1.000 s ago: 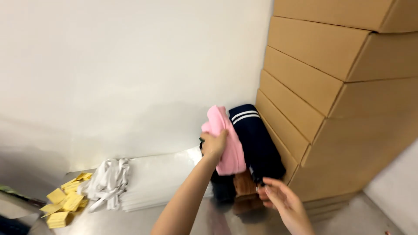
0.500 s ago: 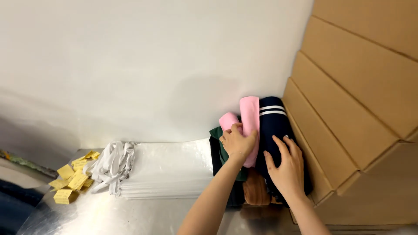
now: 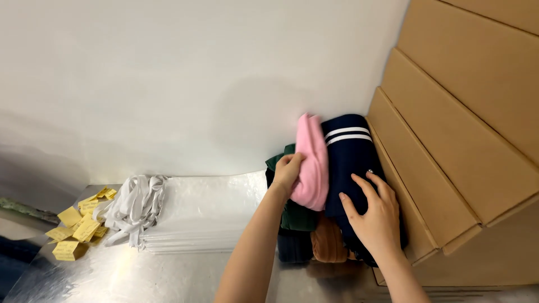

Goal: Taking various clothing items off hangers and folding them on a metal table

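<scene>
The left hand [image 3: 288, 170] has pressed the pink garment [image 3: 312, 163] flatter against the stack.

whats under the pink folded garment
The pink garment, gripped by the left hand, leans on a dark green piece. Lower down, an orange-brown piece shows. How far the stack runs beneath is covered.

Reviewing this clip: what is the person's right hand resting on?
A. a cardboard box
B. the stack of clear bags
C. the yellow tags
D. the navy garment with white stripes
D: the right hand lies flat on the navy garment with white stripes, while the left hand grips the pink garment.
</scene>
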